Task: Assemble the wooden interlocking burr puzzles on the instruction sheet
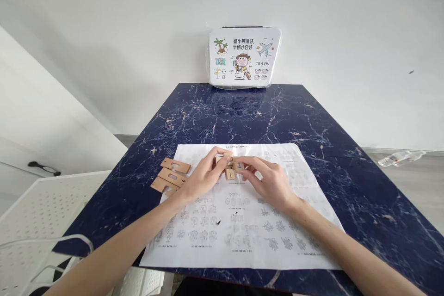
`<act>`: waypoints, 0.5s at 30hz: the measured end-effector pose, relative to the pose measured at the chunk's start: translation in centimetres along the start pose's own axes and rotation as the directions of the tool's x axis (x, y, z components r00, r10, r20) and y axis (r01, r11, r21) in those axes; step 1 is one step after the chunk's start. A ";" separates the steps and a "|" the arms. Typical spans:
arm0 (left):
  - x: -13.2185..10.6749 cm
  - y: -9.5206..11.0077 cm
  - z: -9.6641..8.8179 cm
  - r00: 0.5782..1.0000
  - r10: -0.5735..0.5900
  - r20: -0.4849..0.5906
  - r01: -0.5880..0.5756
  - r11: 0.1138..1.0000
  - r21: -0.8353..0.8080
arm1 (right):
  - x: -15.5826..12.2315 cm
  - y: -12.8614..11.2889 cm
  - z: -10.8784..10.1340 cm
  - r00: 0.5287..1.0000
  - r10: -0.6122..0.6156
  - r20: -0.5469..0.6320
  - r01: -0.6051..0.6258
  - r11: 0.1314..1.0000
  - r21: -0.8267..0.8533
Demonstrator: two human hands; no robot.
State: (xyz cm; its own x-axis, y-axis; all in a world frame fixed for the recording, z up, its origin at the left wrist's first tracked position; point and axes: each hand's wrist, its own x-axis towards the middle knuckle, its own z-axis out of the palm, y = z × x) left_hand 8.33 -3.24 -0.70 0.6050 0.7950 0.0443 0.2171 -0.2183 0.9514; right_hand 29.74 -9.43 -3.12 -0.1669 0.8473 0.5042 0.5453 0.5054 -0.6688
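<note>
Several small wooden pieces form a cross-like cluster over the upper middle of a printed paper sheet (243, 245). My left hand (204, 171) has its fingers closed on the cluster's left and top, partly covering it. From the other side, my right hand (268, 178) pinches a wooden block marked 2 (238, 166). A wooden block marked 1 (230, 174) points toward me at the bottom of the cluster. Beside my left wrist lie notched wooden pieces (169, 176), some bearing numbers. How the held pieces interlock is hidden by my fingers.
The sheet, covered in small line drawings, lies on a dark blue marbled table (194, 120). A white cartoon-printed case (222, 51) in clear wrap leans on the wall at the far edge. White perforated furniture (38, 203) stands left; a clear plastic bottle (400, 158) lies on the floor right.
</note>
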 end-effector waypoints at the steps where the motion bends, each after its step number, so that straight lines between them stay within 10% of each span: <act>1: 0.1 0.0 0.1 1.000 0.000 -0.003 -0.001 1.000 -0.024 | 0.0 0.0 0.0 1.000 0.001 -0.006 -0.001 1.000 0.008; 15: 0.1 0.3 0.6 0.998 -0.032 -0.048 0.024 0.988 -0.152 | 0.0 -0.8 0.3 1.000 -0.012 -0.020 0.012 1.000 -0.028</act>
State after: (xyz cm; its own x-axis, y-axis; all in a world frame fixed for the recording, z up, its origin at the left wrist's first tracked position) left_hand 8.87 -3.59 -0.61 0.5600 0.8280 0.0284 0.1125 -0.1100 0.9875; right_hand 29.03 -9.82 -2.78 -0.1573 0.8378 0.5229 0.5662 0.5103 -0.6473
